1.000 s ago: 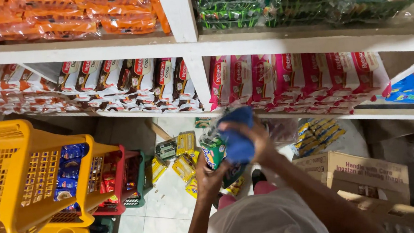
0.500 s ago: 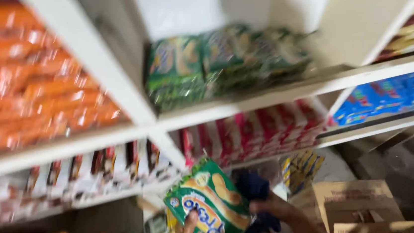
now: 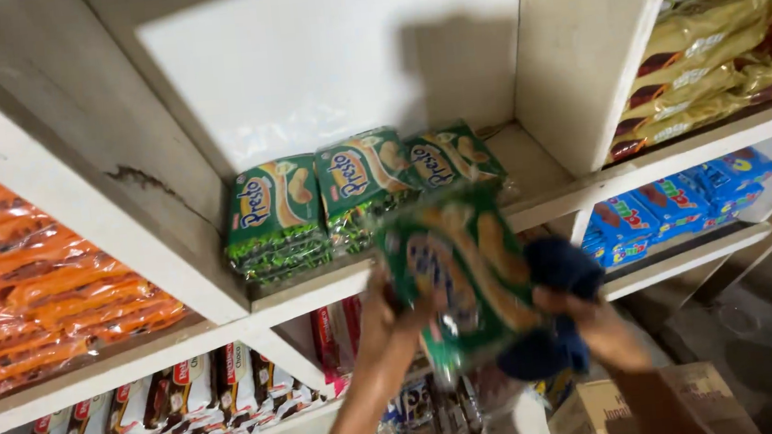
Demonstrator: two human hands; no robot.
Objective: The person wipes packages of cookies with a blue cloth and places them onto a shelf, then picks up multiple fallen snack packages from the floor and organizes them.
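Note:
My left hand (image 3: 386, 324) grips the lower left edge of a green snack packet (image 3: 461, 271), held up in front of the white shelf (image 3: 336, 282). My right hand (image 3: 591, 325) is at the packet's right side and holds a dark blue cloth (image 3: 552, 309) against it. Just behind and above the packet, three stacks of the same green packets (image 3: 356, 196) sit on the shelf. The held packet is blurred.
Orange packets (image 3: 48, 293) fill the compartment at left. Yellow-brown packets (image 3: 725, 48) lie at upper right, blue packets (image 3: 674, 206) below them. Red and brown packs (image 3: 161, 409) line the lower shelf. A cardboard box (image 3: 645, 408) stands at the bottom right.
The view has tilted upward towards the shelf of green packets. My hands have lifted the green packet and the cloth higher, close to that shelf's front edge.

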